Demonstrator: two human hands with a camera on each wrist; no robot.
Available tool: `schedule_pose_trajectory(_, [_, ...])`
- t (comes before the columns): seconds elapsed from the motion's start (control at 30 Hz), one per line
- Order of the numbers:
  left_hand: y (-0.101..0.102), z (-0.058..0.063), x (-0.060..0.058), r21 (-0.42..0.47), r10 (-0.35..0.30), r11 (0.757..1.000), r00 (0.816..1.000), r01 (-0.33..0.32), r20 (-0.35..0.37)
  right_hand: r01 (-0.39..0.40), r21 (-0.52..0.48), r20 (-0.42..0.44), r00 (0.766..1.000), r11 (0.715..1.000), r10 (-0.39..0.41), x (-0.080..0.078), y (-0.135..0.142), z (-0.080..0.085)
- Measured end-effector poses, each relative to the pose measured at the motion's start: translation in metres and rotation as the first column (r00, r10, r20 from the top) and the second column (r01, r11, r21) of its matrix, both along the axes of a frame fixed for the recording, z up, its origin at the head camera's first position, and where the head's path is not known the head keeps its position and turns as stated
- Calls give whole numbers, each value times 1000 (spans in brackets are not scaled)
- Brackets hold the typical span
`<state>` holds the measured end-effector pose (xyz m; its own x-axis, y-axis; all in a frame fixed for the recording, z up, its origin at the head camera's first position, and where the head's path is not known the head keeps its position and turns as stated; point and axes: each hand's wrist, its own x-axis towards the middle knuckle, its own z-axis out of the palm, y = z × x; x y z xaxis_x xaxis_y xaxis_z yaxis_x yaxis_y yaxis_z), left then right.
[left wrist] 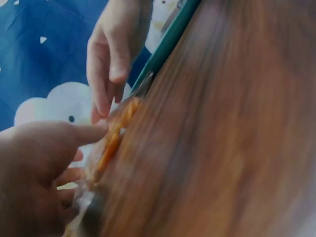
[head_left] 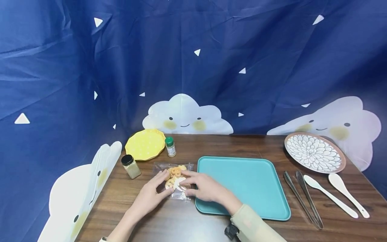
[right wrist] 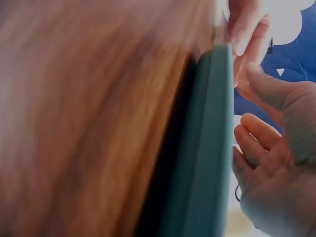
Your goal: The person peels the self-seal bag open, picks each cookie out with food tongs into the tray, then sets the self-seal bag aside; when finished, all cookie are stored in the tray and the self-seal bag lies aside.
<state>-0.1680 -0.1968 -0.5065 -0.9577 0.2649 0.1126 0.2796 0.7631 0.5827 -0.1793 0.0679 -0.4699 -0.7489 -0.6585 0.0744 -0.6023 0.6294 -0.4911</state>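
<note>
A clear plastic bag (head_left: 182, 196) of orange ring-shaped snacks (head_left: 175, 172) lies flat on the table, left of the teal tray (head_left: 242, 185). At its left side is my left hand (head_left: 148, 196), fingertips at the bag's edge and thumb extended. My right hand (head_left: 208, 189) reaches over the tray's left edge from the other side, its loosely bent fingers over the bag's right part. Seen from the left wrist, the snacks (left wrist: 111, 150) lie beneath the film beside both hands. The right wrist view shows the right palm (right wrist: 276, 173) with relaxed fingers, holding nothing.
Behind the bag stand a green-capped shaker (head_left: 170, 148), a black-lidded jar (head_left: 131, 167) and a yellow plate (head_left: 145, 144). To the tray's right lie metal tongs (head_left: 305, 198), two white spoons (head_left: 331, 196) and a flower-patterned plate (head_left: 314, 153). A blue curtain (head_left: 169, 60) hangs behind the table.
</note>
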Motion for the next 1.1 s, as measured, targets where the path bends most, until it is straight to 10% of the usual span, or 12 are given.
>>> schedule_pose_trajectory(1.1, [1, -7, 4, 13, -10, 1000, 996, 9, 86, -139, 166, -140, 977, 976, 163, -11, -17, -19])
